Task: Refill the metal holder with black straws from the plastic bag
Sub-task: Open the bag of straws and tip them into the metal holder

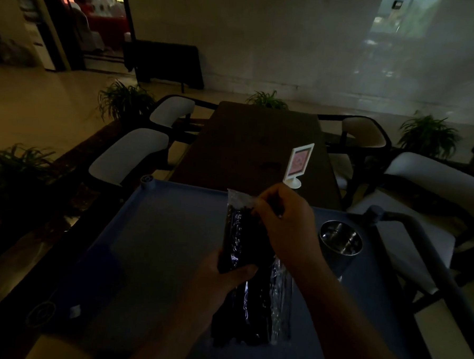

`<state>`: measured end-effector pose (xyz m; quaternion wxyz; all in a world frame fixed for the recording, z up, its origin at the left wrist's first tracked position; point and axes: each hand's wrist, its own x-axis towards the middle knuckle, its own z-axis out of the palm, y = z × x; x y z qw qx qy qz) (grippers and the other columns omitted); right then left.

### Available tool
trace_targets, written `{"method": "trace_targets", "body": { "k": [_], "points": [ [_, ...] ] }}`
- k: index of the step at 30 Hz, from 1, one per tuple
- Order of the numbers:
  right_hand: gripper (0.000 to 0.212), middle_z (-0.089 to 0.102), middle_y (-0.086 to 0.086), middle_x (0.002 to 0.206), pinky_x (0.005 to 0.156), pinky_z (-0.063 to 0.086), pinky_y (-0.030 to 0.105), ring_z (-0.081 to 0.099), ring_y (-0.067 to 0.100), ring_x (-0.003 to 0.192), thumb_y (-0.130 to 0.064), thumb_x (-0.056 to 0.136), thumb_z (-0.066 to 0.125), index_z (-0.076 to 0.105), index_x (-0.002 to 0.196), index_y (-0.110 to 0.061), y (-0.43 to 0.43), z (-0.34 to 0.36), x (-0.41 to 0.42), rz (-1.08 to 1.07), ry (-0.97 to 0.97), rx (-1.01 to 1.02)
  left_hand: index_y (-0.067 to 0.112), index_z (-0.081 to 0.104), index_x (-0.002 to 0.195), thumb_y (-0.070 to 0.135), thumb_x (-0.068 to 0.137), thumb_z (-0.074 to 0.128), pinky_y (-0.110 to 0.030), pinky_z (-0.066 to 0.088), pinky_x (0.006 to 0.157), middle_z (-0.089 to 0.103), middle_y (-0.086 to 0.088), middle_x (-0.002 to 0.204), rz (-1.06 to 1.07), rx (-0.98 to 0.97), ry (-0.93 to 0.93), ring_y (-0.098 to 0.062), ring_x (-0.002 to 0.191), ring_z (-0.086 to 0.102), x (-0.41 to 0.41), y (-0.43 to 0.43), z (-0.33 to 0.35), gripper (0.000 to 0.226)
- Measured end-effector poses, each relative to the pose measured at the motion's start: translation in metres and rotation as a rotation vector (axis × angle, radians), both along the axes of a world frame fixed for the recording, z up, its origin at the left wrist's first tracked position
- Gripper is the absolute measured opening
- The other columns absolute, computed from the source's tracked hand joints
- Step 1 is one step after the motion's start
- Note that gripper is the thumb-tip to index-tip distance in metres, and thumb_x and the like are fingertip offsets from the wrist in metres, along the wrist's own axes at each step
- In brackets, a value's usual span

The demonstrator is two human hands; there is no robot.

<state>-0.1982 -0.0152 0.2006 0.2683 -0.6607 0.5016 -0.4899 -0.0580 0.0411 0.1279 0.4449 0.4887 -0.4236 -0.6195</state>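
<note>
A clear plastic bag [240, 234] full of black straws is held upright over the blue cart top [156, 230]. My left hand [225, 280] is wrapped around the bag's middle. At the bag's open top my right hand [283, 223] has its fingers pinched; whether they hold a straw or only the plastic is too dark to tell. A second clear sleeve with straws [279, 299] hangs beside the bag under my right wrist. The round metal holder [339, 246] stands on the cart to the right, and its inside looks empty.
A dark wooden table [248, 147] lies beyond the cart with a white sign stand [298, 166] on it. White-cushioned chairs [130, 154] flank the table on both sides. The cart handle [429, 260] runs along the right. Potted plants [124, 99] line the floor.
</note>
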Motion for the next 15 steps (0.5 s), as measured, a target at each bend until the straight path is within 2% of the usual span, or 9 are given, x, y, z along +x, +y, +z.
{"method": "trace_targets", "body": {
  "k": [5,8,10,12,15],
  "points": [
    [0.013,0.069,-0.006,0.074,0.056,0.05,0.011,0.067,0.002,0.066,-0.02,0.091,0.062,0.059,0.084,-0.03,-0.003,0.006,-0.012,0.001,-0.043,0.034,0.02,0.067,0.112,0.027,0.065,0.086,-0.04,0.058,0.083,0.077,-0.002,0.105,-0.018,-0.009,0.008,-0.022,0.096,0.073,-0.005,-0.001,-0.001,0.052],
    [0.01,0.07,-0.004,0.077,0.057,0.051,0.016,0.068,0.002,0.067,-0.02,0.092,0.062,0.06,0.086,-0.028,-0.004,0.008,-0.018,-0.01,-0.066,0.059,0.018,0.066,0.111,0.026,0.065,0.085,-0.034,0.06,0.077,0.077,-0.002,0.102,-0.026,-0.006,0.034,-0.021,0.093,0.074,-0.008,0.0,0.0,0.05],
    [0.011,0.071,-0.004,0.076,0.06,0.054,0.019,0.068,0.003,0.068,-0.019,0.092,0.062,0.06,0.085,-0.029,-0.006,0.009,-0.021,-0.027,-0.06,0.045,0.017,0.066,0.111,0.026,0.064,0.084,-0.036,0.059,0.079,0.077,-0.003,0.103,-0.039,0.009,0.051,-0.022,0.094,0.074,-0.009,-0.001,0.0,0.051],
    [0.013,0.07,-0.006,0.074,0.059,0.054,0.016,0.068,0.001,0.067,-0.018,0.091,0.063,0.06,0.084,-0.029,-0.009,0.009,-0.023,-0.038,-0.056,0.024,0.022,0.069,0.108,0.028,0.064,0.085,-0.039,0.058,0.082,0.077,-0.004,0.104,-0.058,0.004,0.06,-0.023,0.096,0.073,-0.009,-0.001,-0.001,0.047],
    [0.018,0.068,-0.005,0.07,0.057,0.05,0.009,0.066,-0.001,0.064,-0.017,0.092,0.063,0.059,0.08,-0.03,-0.017,0.011,-0.027,-0.041,-0.03,-0.016,0.029,0.072,0.1,0.033,0.061,0.088,-0.036,0.059,0.078,0.077,-0.001,0.104,-0.06,0.003,0.055,-0.021,0.096,0.073,-0.01,-0.003,-0.002,0.043]
  ]
}}
